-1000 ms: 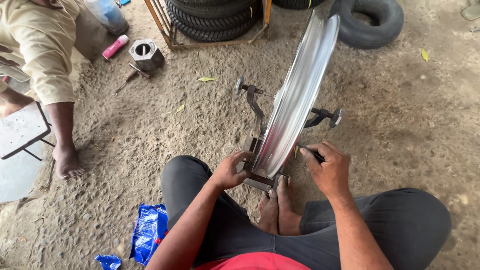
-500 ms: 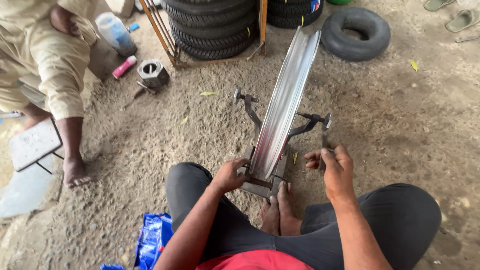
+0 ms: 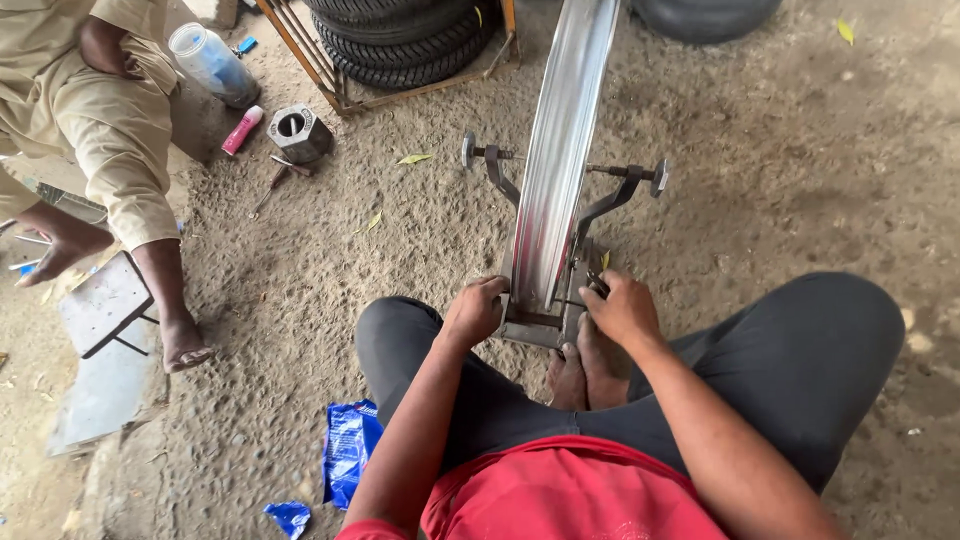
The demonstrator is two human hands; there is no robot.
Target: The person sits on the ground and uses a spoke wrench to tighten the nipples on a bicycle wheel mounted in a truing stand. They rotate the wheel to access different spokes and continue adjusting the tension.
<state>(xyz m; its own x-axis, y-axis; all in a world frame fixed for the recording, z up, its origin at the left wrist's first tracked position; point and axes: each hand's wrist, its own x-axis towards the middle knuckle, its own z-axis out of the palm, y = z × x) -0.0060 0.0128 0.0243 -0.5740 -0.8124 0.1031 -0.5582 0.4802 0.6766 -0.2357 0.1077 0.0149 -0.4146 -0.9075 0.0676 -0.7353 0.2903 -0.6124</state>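
Shiny metal wheel rim (image 3: 555, 150), standing upright on edge in a dark steel truing stand (image 3: 545, 325) on the sandy ground (image 3: 780, 170), just beyond the crossed bare feet (image 3: 585, 365). Likely rigid and fairly light for its span, smooth and slippery on the polished channel, with thin edges apt to dent if knocked over; best taken by the two rim edges low down, near the stand's base. Left hand (image 3: 475, 310) curled closed against the left side of the stand base beside the rim; whether anything lies inside the fist cannot be told. Right hand (image 3: 622, 308) bent over the right side of the base, fingers closed on what looks like a small dark tool (image 3: 596, 283), hard to make out. Stand arms with round knobs (image 3: 468, 150) sticking out left and right at mid-height, easy to snag. Far side hemmed by stacked tyres (image 3: 410, 40) in a rusty rack; at far left a seated person in khaki (image 3: 90, 120), a metal block (image 3: 298, 130), a plastic jar (image 3: 210, 62). Blue wrapper (image 3: 348, 448) near left. Open sand to the right and mid-left.
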